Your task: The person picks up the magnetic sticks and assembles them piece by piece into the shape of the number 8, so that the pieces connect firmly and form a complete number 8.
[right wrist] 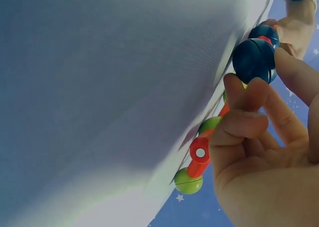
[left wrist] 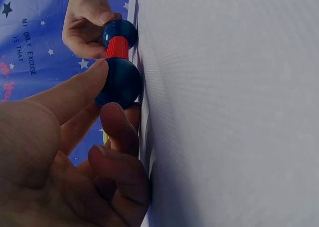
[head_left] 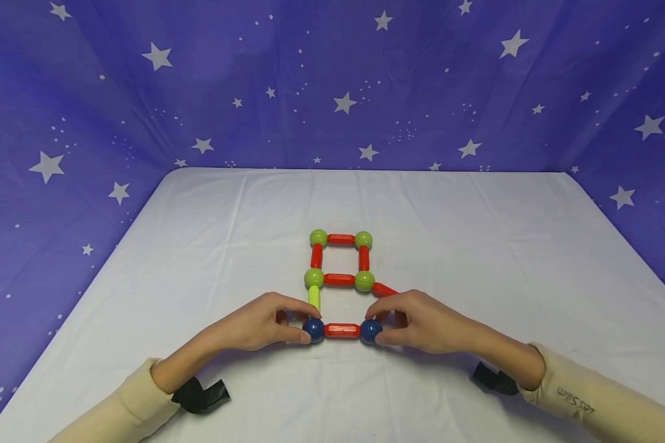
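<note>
My left hand (head_left: 263, 320) pinches a blue ball (head_left: 313, 331) between thumb and fingers, low on the table. Opposite it, my right hand (head_left: 423, 323) pinches a second blue ball (head_left: 371, 331). A red rod (head_left: 342, 331) spans the two balls. From the left blue ball's far side a yellow-green rod (head_left: 314, 298) runs up to a green ball (head_left: 313, 277). Beyond lies a square of red rods and green balls. Another red rod (head_left: 385, 289) slants from the square's near right green ball (head_left: 364, 281) toward my right hand, which hides its end.
A white cloth covers the table (head_left: 199, 246). Behind and beside it hangs a purple curtain (head_left: 288, 74) with white stars. Black straps (head_left: 202, 397) are at both wrists, near the beige sleeves (head_left: 127, 403).
</note>
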The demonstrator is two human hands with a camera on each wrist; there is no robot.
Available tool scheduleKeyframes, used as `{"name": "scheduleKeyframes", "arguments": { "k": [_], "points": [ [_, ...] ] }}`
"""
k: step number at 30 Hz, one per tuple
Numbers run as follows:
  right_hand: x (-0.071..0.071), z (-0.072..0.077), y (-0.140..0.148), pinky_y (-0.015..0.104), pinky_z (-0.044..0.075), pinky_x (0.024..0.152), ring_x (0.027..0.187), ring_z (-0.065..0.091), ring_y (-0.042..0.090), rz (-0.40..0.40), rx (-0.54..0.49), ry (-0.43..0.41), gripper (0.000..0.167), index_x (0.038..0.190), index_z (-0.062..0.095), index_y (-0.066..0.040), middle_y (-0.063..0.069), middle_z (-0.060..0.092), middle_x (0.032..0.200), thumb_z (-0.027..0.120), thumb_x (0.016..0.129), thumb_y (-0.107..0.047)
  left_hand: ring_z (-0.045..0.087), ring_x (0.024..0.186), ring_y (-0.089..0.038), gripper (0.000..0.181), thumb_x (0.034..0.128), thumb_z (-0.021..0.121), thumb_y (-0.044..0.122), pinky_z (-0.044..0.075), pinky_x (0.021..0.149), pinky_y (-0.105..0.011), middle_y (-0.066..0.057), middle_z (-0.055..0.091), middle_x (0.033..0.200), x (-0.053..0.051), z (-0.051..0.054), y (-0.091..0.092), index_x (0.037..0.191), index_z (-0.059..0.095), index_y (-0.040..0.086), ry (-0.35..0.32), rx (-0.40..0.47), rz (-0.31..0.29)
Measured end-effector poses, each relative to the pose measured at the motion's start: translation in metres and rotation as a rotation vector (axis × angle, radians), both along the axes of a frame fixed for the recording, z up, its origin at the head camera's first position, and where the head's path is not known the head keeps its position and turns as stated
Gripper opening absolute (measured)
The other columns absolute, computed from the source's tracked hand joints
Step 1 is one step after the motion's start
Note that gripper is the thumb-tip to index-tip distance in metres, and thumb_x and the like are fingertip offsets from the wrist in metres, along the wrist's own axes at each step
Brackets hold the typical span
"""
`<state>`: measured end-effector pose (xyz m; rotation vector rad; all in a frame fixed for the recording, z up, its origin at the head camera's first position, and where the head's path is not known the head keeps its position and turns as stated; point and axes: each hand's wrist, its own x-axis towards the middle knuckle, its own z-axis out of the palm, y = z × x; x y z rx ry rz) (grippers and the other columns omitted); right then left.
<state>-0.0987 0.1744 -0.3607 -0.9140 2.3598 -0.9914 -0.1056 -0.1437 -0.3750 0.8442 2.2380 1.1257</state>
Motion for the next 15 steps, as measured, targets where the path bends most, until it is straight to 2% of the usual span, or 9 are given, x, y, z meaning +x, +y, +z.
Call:
{"name": "scheduleKeyframes", "arguments": {
  "k": [3,7,11,15],
  "points": [
    [-0.003,0.001,0.004,0.025,0.046,0.061,0.068,0.054,0.011,-0.023,-0.040,0.014,0.026,0.113,0.071,-0.017,-0.012,0.065,0.091,0.076,0.089,-0.021,0.047,0.057,-0.009,0.031,0.0875,0.077,0.026,0.037,0.055,-0.023,0.006,0.063,0.089,0.000,0.000,0.000,0.117,0.072,0.019,-0.005,0.002,0.001],
    [-0.011,0.005,0.014,0.025,0.045,0.060,0.068,0.053,0.014,-0.091,-0.080,0.064,0.025,0.112,0.072,-0.012,-0.008,0.065,0.090,0.076,0.089,-0.019,0.047,0.057,-0.009,0.031,0.0874,0.077,0.026,0.037,0.055,-0.023,0.006,0.063,0.090,0.001,0.000,0.000,0.117,0.072,0.019,-0.009,0.002,0.001],
    [-0.022,0.007,0.021,0.026,0.043,0.056,0.065,0.052,0.016,-0.161,-0.044,0.110,0.024,0.110,0.073,-0.012,-0.006,0.065,0.090,0.077,0.087,-0.016,0.047,0.057,-0.009,0.031,0.0873,0.077,0.027,0.037,0.055,-0.023,0.006,0.063,0.089,0.001,0.000,0.000,0.117,0.072,0.019,-0.009,0.004,0.003],
    [-0.028,0.006,0.024,0.026,0.043,0.056,0.065,0.052,0.017,-0.166,0.007,0.093,0.029,0.114,0.072,-0.012,-0.005,0.065,0.090,0.077,0.086,-0.014,0.047,0.057,-0.009,0.031,0.0872,0.077,0.027,0.037,0.055,-0.023,0.006,0.063,0.089,0.001,0.000,-0.001,0.117,0.072,0.019,-0.010,0.002,0.005]
  ]
}}
